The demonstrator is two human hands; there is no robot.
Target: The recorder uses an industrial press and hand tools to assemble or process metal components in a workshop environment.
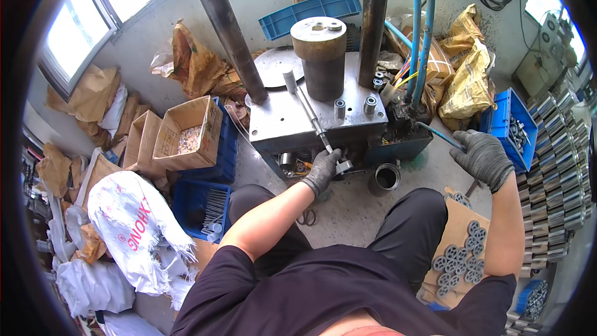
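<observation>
My left hand (323, 172), in a dark grey glove, is closed round the lower end of a shiny metal rod (310, 112). The rod slants across the steel press table (273, 121), a round head at its far end and a metal end piece showing just past my fingers. My right hand (485, 158), gloved too, grips the end of a thin blue lever (440, 135) at the right of the press. Behind the rod stands a thick steel cylinder (326, 65) with a wider top. Small metal bushings (339, 109) sit on the table to its right.
Two dark columns (374, 25) rise from the press, and blue hoses (429, 31) hang at right. Left are a cardboard box (186, 134) of small parts and a blue crate (198, 196) of rods. Round grey parts (463, 255) lie on cardboard; stacked metal tubes (553, 186) line the right.
</observation>
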